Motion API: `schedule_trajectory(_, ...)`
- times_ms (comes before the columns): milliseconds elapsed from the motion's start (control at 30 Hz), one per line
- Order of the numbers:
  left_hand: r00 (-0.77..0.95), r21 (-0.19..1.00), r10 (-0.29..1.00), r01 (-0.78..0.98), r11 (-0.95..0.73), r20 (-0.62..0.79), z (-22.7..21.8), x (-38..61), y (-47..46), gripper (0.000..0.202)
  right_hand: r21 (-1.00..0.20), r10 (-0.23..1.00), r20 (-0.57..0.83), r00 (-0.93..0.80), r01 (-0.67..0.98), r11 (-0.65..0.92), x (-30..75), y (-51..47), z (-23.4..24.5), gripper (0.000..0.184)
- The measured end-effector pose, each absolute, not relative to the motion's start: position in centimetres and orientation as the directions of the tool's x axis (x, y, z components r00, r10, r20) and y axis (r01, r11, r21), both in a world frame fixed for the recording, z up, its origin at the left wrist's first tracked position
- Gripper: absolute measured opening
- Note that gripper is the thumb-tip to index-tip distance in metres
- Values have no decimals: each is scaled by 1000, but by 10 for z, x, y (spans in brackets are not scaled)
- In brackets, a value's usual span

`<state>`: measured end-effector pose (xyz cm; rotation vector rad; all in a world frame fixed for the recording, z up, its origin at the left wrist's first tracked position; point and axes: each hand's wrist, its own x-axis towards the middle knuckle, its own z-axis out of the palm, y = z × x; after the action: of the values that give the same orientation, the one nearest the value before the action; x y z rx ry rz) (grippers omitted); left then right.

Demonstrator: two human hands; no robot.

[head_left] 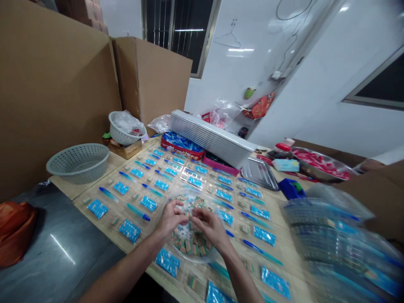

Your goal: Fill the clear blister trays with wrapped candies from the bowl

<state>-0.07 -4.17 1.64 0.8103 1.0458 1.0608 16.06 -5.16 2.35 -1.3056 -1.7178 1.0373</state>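
I had left hand (172,218) and right hand (211,225) close together above clear bowl (205,258), fingers bent, fingertips nearly meeting. Blur was there, so I could not tell if either hand gripped something. Many small striped blocks (195,247) lay inside bowl, under hands. Around bowl, blue packets (168,262) and blue pens (261,252) lay in rows over table (292,250).

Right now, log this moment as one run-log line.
left hand: over bowl, grip unclear | right hand: over bowl, close to left, grip unclear | bowl: striped blocks | around: blue packets, pens
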Motion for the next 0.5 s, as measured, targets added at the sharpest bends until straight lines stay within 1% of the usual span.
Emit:
schedule_trajectory(67, 126, 915, 956, -277, 292, -266, 16, 0, -42, 47, -945, 980, 29, -196, 313, 91, 161, -49, 21, 30)
schedule_trajectory(200, 113, 928, 959, -244, 282, -261, 14, 3, -44, 41, -963, 983, -6, -183, 268, 44, 158, -48, 16, 35)
schedule_trajectory(400, 96, 930, 956, -224, 291, -277, 8, 2, -44, 43, -969, 979, -67, -195, 247, -17, 151, -47, 18, 44)
schedule_trajectory(500, 88, 928, 956, -230, 293, -280, 2, 2, -45, 44, -968, 976, -92, -199, 249, -41, 150, -47, 21, 44)
